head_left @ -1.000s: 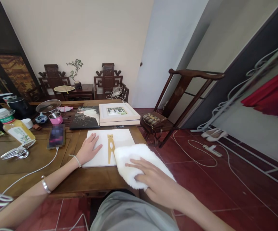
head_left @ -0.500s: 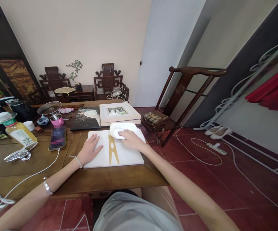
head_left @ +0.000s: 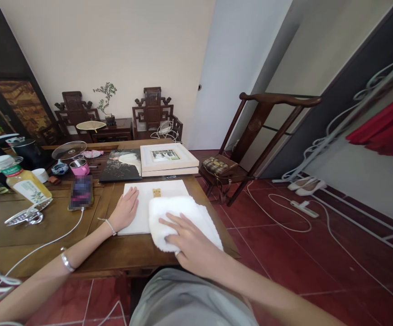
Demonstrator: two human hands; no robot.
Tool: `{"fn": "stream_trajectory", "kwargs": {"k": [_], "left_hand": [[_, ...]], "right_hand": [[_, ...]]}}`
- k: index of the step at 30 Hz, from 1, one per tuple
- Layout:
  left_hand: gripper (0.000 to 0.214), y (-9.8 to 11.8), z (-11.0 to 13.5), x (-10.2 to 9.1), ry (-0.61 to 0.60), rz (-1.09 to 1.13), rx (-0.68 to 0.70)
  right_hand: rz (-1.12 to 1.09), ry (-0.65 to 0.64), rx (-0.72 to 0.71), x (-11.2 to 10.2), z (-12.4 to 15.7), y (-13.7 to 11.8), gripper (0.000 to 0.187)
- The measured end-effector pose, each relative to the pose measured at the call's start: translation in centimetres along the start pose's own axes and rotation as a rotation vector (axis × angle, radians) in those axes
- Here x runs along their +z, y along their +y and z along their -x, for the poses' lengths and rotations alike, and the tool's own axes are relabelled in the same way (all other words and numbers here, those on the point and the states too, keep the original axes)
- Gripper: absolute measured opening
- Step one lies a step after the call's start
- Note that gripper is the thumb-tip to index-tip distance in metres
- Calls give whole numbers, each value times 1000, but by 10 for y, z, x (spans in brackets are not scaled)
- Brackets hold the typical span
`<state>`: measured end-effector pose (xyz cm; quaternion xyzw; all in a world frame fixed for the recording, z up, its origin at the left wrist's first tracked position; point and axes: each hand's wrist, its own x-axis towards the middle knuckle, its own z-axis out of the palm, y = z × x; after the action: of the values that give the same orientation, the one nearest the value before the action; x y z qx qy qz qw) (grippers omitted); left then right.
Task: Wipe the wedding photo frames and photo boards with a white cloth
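Observation:
A white board (head_left: 137, 222) lies near the front edge of the wooden table. My left hand (head_left: 126, 209) rests flat on its left side, fingers stretched out and holding nothing. Under my right hand (head_left: 186, 242) is a fluffy white towel (head_left: 169, 206), which the slightly bent fingers grip and press down. It covers the board's right and front part and reaches past its front edge. Only the top of a gold, forked shape (head_left: 156, 193) on the board shows above the towel; its two legs are hidden.
Behind the board lie a white frame (head_left: 183, 156) with a photo and a dark picture panel (head_left: 121, 165). To the left are a phone (head_left: 81, 192) on a cable, a pink cup (head_left: 80, 167), a bottle (head_left: 26, 183) and silver clippers (head_left: 30, 213). A chair (head_left: 251, 136) stands right.
My right hand has drawn the towel toward me over the board, and it now lies spread out over the gold shape's legs. My left hand has stayed on the board, fingers closer together.

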<state>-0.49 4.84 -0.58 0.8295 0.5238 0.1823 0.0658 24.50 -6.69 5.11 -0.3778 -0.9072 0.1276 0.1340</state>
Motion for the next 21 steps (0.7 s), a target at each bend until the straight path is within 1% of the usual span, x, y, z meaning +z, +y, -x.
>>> {"fn": "stream_trajectory", "kwargs": {"k": [2,7,10,12,14,17,21], "left_hand": [[50,-1,0,0,-2,-6,9],[49,-5,0,1,16,11,50],[48,-6,0,3,39,33,50],[47,-7,0,4,48,44,49],[47,-7,-1,4,50,48,47],[48,-6,-1,3,38,42,35],[48,-4,0,1,12,33,26]], "right_hand": [[11,34,11,0,-19,13,47],[81,104,23,0,-82,55,44],[88,110,33,0,-102,65,41],[108,85,33,2,-101,59,43],[138,52,27,5,-90,45,45],[161,-2,15,7,-62,14,44],[124,-111,-64,-2,-28,-26,37]]}}
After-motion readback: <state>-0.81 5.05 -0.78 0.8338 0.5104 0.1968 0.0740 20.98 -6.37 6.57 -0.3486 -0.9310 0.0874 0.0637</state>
